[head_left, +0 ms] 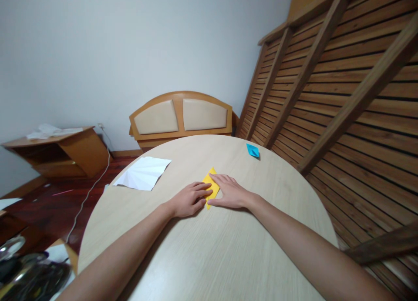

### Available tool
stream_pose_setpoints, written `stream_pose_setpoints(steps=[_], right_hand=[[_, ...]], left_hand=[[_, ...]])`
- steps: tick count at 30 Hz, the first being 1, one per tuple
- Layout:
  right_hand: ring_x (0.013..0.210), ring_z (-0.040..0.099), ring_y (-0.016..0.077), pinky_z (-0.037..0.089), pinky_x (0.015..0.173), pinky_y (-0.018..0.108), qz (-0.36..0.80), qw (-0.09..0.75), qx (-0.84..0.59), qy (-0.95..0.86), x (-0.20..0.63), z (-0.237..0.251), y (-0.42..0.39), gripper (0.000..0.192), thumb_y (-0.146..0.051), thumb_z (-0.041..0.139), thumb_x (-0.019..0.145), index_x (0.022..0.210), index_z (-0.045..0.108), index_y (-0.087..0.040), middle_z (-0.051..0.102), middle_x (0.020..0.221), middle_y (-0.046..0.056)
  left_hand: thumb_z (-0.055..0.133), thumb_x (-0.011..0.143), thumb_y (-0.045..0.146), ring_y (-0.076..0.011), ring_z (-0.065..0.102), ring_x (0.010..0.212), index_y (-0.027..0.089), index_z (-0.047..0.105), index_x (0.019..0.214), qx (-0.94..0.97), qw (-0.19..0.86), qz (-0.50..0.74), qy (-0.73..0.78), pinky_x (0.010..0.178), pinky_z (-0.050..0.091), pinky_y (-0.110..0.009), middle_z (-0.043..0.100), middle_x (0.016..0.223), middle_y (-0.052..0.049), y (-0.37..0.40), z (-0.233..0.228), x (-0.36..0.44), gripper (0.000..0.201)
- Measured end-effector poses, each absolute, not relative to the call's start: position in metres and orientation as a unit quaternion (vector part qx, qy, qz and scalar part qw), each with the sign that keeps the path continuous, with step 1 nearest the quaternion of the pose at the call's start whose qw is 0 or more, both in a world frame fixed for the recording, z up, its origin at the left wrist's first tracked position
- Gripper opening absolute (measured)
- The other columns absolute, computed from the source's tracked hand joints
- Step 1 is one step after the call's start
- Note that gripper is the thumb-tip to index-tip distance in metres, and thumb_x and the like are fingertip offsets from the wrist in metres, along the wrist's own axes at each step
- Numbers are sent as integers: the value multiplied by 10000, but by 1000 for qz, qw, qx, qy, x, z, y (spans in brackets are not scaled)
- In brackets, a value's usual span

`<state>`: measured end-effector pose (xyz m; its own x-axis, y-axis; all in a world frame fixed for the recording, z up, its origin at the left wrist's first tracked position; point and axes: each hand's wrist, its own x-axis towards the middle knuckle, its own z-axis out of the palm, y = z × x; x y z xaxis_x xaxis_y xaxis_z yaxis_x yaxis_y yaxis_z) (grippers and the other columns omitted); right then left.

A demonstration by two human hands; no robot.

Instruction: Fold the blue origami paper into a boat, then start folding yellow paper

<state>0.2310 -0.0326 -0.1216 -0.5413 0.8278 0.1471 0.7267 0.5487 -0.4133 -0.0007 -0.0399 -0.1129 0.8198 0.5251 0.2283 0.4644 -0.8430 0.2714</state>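
A folded piece of yellow paper point(214, 188) lies flat on the round table point(209, 249), its long corners pointing away from me and towards me. My left hand point(189, 199) rests palm down with its stretched fingertips on the paper's left side. From the right, my right hand point(230, 192) touches the same paper, thumb near the close corner and fingers near the far one, spread apart. Parts of the paper are hidden under the fingers.
A creased white sheet point(143, 174) lies at the table's left. A small folded blue paper point(252, 151) sits near the far right edge. Beyond stand a headboard point(180, 114), a low cabinet point(75, 151) on the left and a slatted wooden frame point(326, 96) on the right.
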Motion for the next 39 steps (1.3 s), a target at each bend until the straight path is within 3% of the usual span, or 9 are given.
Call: stream_pose_setpoints(steps=[9, 15, 22, 25, 32, 39], right_hand=[[1367, 383, 316, 293, 1116, 482, 133, 181, -494, -840, 244, -124, -14, 689, -525, 525, 915, 1515, 358, -230, 425, 1517, 125], [1370, 368, 314, 292, 1112, 493, 119, 145, -502, -845, 239, -124, 3, 557, -451, 433, 969, 1485, 420, -240, 433, 1508, 123], [1362, 379, 296, 292, 1107, 500, 102, 137, -469, -866, 240, -121, 27, 491, -401, 379, 995, 1458, 460, -260, 455, 1484, 121], [1300, 443, 272, 331, 1075, 478, 94, 157, -457, -870, 237, -120, 35, 430, -362, 359, 1006, 1383, 539, -261, 534, 1406, 107], [1242, 488, 281, 363, 1051, 460, 75, 216, -485, -844, 223, -126, 43, 473, -523, 518, 935, 1293, 581, -220, 580, 1336, 111], [1210, 505, 267, 386, 1028, 430, 84, 228, -513, -823, 218, -127, 45, 419, -457, 559, 924, 1278, 593, -236, 592, 1303, 93]], left_hand=[[452, 948, 244, -280, 417, 1385, 176, 546, 1376, 941, 96, 154, 284, 1145, 351, -493, 463, 1499, -130, -40, -116, -2, 444], [468, 972, 320, -272, 406, 1397, 176, 552, 1360, 933, 93, 153, 311, 1161, 326, -482, 465, 1499, -126, -38, -118, -2, 423], [412, 1008, 377, -267, 522, 1244, 177, 645, 1204, 934, 65, 164, 310, 1077, 412, -460, 578, 1361, -134, -27, -110, 0, 364], [415, 1002, 378, -269, 549, 1168, 192, 662, 1161, 939, 53, 158, 302, 1028, 445, -459, 601, 1296, -125, -16, -106, 2, 347], [431, 996, 364, -252, 546, 1112, 219, 699, 1101, 930, 76, 181, 310, 983, 478, -414, 609, 1191, -106, 5, -107, 0, 322], [435, 1008, 356, -250, 527, 1179, 219, 712, 1141, 920, 107, 196, 322, 1024, 460, -412, 593, 1280, -110, 12, -115, -2, 336]])
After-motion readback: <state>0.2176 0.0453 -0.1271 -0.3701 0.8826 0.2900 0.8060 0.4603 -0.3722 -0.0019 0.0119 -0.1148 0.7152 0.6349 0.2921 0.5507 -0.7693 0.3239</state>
